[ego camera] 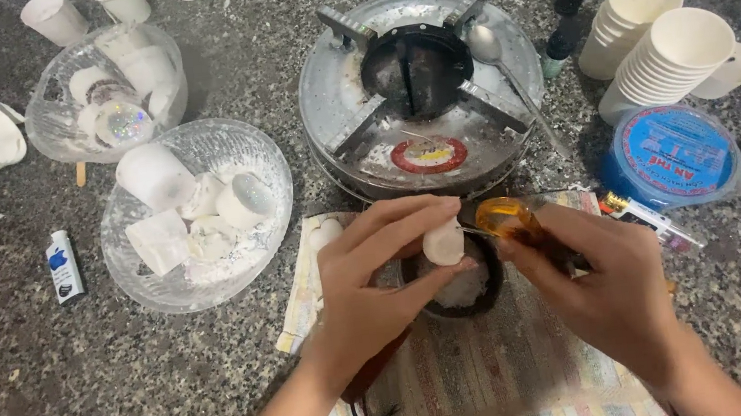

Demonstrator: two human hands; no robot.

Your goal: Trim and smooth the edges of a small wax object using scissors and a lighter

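Note:
My left hand pinches a small white wax lump between thumb and fingers, just above a small dark pan that holds white shavings. My right hand grips a tool with an orange translucent handle, its tip pointed at the lump. The pan sits on a striped cloth at the near edge of the speckled stone counter. Its wooden handle runs under my left wrist.
A round metal burner stove with a spoon on it stands behind the pan. Two glass bowls of white wax pieces sit left. Stacked paper cups, a blue-lidded tub and a lighter lie around.

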